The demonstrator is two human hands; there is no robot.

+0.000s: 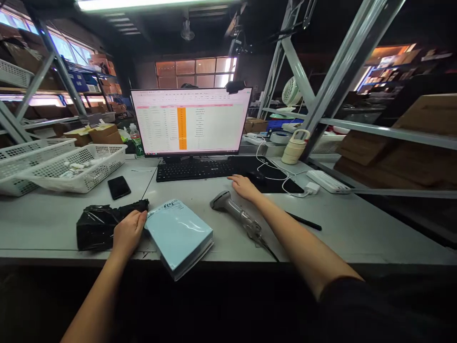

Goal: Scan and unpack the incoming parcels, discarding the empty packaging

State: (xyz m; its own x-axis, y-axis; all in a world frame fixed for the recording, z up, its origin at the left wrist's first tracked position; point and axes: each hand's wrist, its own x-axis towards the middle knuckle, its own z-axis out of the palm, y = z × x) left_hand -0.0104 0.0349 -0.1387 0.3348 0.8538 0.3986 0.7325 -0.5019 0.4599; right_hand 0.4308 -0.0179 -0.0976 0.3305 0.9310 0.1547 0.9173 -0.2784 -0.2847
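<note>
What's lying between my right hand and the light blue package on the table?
The grey barcode scanner: its head lies right between your right hand and the light blue package. Nothing else visible stands in that path. Your left hand rests at the package's left edge, on the black bag.

Bag left of pad — scanner right, keyboard behind.

1. Left hand, lower left of centre: palm down, fingers together and lying loosely flat, pointing up and right. Its bare forearm rises from the bottom left edge.
2. Right hand, just right of centre: palm down, fingers stretched leftward, gripping nothing. Its forearm slants in from the lower right.
</note>
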